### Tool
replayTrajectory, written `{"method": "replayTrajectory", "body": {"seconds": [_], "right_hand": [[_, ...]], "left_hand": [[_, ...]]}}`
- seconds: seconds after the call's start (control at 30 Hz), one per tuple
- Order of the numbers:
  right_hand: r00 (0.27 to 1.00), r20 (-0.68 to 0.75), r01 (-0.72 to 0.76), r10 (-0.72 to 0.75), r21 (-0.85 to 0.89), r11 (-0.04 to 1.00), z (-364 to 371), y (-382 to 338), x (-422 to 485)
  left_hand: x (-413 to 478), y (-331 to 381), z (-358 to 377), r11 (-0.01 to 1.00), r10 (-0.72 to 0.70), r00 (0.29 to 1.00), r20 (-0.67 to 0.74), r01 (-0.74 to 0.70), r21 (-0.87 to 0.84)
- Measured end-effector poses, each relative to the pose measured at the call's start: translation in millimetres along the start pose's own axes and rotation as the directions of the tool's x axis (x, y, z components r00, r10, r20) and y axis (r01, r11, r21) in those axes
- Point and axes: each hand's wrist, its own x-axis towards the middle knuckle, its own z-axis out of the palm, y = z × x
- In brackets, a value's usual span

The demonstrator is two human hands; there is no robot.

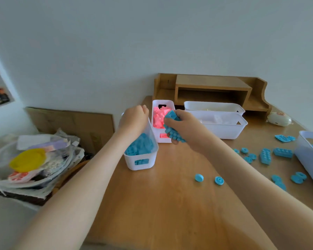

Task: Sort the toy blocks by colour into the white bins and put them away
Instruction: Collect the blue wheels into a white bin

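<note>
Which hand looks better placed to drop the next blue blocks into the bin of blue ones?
Right. The right hand grips blue blocks just beside the blue-filled bin; the left hand is busy holding that bin's far rim.

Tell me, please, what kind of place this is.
Probably a room in a home. A wooden desk stands against a plain wall, carrying a small wooden shelf and white bins of toy blocks; stuffed plastic bags lie beside it.
</note>
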Motion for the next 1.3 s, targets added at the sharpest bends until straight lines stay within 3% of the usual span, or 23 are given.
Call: {"method": "replayTrajectory", "body": {"seconds": [0.17, 0.3, 0.47, 0.6, 0.8, 1.13, 1.3], "right_hand": [[0.999, 0.042, 0.020, -0.020, -0.013, 1.000, 28.9, -11.2, 13.1], [0.999, 0.023, 0.031, -0.029, -0.074, 0.997, 46.1, -14.1, 23.3], [0.999, 0.041, 0.009, -0.001, -0.185, 0.983, 60.4, -10.2, 30.0], [0.996, 0.085, -0.022, 0.038, -0.181, 0.983, 62.5, -12.9, 31.4], [0.984, 0.174, 0.092, -0.032, -0.344, 0.935, 60.1, -16.7, 20.0], [0.939, 0.108, 0.338, -0.327, -0.469, 0.816, 12.4, 9.7, 7.0], [0.937, -0.043, 0.268, -0.346, -0.549, 0.792, -48.2, 34.7, -15.6]], "left_hand": [[7.9, -22.3, 3.6, 0.974, -0.155, 0.972, 0.174, 0.180, -0.138], [5.7, -19.6, -2.5, 0.946, -0.193, 0.963, 0.188, 0.233, -0.227], [5.5, -18.7, -5.4, 0.934, -0.221, 0.954, 0.204, 0.267, -0.237], [4.2, -17.2, -10.8, 0.920, -0.241, 0.936, 0.255, 0.304, -0.248], [0.8, -19.1, -14.1, 0.872, -0.256, 0.928, 0.271, 0.343, -0.350], [-28.9, 26.4, -7.9, 0.971, 0.061, 0.996, 0.072, -0.043, -0.236], [-45.5, 74.6, 16.4, 0.932, 0.305, 0.950, 0.063, -0.284, -0.225]]}}
